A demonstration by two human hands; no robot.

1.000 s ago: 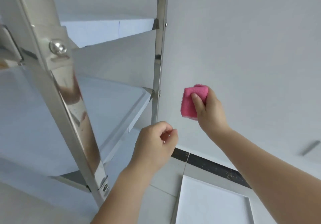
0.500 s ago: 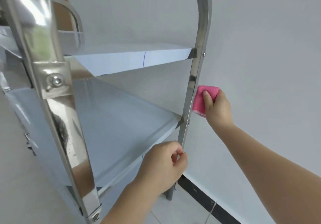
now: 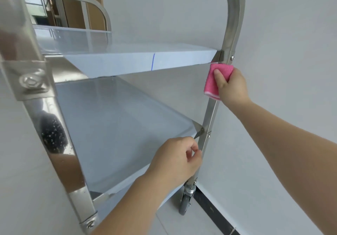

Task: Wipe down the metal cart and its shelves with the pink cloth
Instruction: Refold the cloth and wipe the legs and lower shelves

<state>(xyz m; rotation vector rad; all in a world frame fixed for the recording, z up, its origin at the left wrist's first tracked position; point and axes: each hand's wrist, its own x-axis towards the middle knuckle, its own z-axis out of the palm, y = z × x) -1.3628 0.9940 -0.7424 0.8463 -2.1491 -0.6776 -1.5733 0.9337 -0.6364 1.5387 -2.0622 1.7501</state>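
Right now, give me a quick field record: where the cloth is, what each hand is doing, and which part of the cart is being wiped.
cloth: pink cloth folded, pressed on the cart's far upright post, just below the upper shelf
right hand: right hand grips the cloth, thumb on its front
left hand: left hand curled at the same post, below the middle shelf corner; whether it grips the post is unclear
part being wiped: the post, between upper and middle shelves
below: caster wheel on the floor
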